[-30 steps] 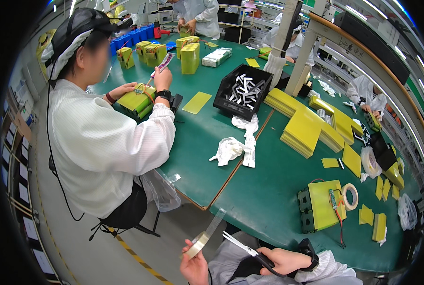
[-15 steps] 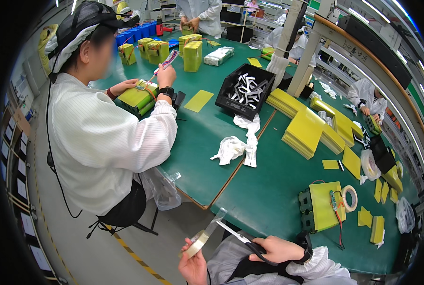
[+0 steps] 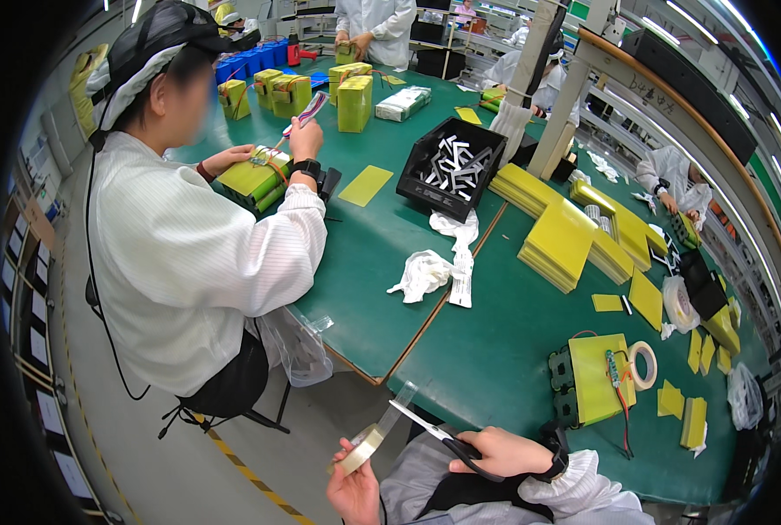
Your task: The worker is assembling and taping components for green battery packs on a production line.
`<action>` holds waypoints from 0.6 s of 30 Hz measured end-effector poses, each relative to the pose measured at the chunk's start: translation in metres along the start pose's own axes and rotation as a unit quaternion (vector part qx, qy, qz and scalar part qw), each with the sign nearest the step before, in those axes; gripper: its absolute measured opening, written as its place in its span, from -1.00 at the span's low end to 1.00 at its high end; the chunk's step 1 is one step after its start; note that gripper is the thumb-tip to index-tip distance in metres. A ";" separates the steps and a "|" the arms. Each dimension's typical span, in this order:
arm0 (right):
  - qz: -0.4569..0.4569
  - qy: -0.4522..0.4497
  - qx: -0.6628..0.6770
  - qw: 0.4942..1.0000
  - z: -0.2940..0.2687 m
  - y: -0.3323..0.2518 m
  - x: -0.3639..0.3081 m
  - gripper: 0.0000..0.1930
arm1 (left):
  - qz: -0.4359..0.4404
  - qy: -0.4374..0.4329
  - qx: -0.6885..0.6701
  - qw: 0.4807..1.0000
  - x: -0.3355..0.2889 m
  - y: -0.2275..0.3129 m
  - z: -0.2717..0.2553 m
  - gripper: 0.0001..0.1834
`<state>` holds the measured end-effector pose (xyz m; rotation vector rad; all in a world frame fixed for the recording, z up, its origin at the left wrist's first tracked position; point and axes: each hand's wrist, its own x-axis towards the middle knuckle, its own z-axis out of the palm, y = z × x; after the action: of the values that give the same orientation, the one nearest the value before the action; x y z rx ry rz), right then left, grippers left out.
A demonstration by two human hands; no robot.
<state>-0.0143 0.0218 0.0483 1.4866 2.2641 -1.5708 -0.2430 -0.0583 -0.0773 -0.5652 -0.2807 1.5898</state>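
Observation:
My left hand point(image 3: 355, 494) grips a roll of clear tape point(image 3: 361, 449) beyond the table's near edge. A free strip point(image 3: 396, 407) runs up from the roll, and its far end touches the table edge. My right hand point(image 3: 506, 455) is closed round the black handles of the scissors point(image 3: 443, 437). Their silver blades point up and left, with the tips at the tape strip. Whether the blades meet the tape I cannot tell. Right of my right hand, a battery pack point(image 3: 596, 381) with yellow sheeting, a small green circuit board and red and black wires sits on the table.
A roll of masking tape point(image 3: 642, 365) leans by the pack. Stacked yellow sheets point(image 3: 561, 241) and a black bin point(image 3: 451, 166) of small white pieces stand farther back. At the left, a co-worker point(image 3: 189, 227) handles another pack point(image 3: 257, 178). Crumpled white paper point(image 3: 423, 276) lies mid-table.
My right hand and the scissors have shifted slightly to the left, bringing the blade tips closer to the tape strip. My left hand stays nearly still with the roll.

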 end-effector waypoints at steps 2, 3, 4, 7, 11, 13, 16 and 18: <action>0.001 -0.003 -0.003 1.000 0.000 0.001 0.001 -0.38 | -0.006 0.001 -0.014 1.000 0.000 0.004 -0.004 -0.74; -0.001 -0.001 -0.001 1.000 0.000 0.000 0.002 -0.38 | -0.005 0.014 -0.046 0.999 0.000 0.008 -0.009 -0.75; -0.002 0.000 0.002 1.000 0.000 0.000 0.002 -0.37 | -0.004 0.028 -0.077 0.997 -0.001 0.012 -0.012 -0.75; -0.001 0.000 0.010 1.000 0.001 0.002 0.003 -0.36 | -0.007 0.031 -0.091 0.995 0.000 0.017 -0.017 -0.75; -0.009 0.002 0.006 1.000 0.001 0.006 0.003 -0.36 | -0.001 -0.010 0.008 1.000 0.001 0.000 -0.001 -0.74; -0.015 0.006 0.019 1.000 0.001 0.006 0.003 -0.36 | 0.000 -0.007 0.009 1.000 0.001 -0.001 0.000 -0.75; 0.000 -0.006 0.025 1.000 0.001 0.007 0.005 -0.37 | -0.004 -0.005 0.004 1.000 0.000 0.001 0.001 -0.75; -0.008 -0.002 0.024 1.000 0.002 0.008 0.005 -0.38 | -0.003 -0.003 0.007 1.000 0.000 0.002 0.000 -0.75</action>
<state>-0.0125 0.0243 0.0397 1.4799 2.2572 -1.6426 -0.2445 -0.0581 -0.0787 -0.5486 -0.2767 1.5861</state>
